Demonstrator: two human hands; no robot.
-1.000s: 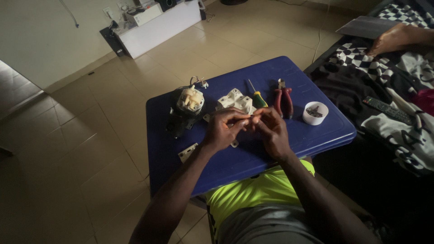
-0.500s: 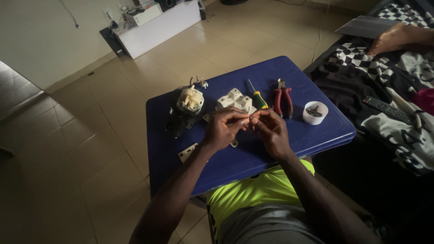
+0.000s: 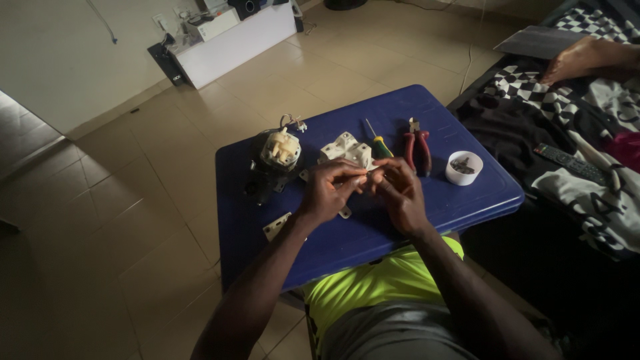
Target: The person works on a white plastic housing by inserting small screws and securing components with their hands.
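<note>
Over the middle of the blue tabletop point(image 3: 467, 200), the left hand point(image 3: 328, 193) and right hand point(image 3: 399, 195) meet, fingertips pinching a small pale part point(image 3: 363, 179) between them. It looks light, stiff and easily dropped, best gripped by its edges. Red-handled pliers point(image 3: 417, 143) lie toward the far edge.

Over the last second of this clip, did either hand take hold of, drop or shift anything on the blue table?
No visible change. The left hand and right hand stay together over the blue table, pinching something too small to identify. The motor-like part, white plastic housing, screwdriver, red pliers and white cup lie where they were.
</note>
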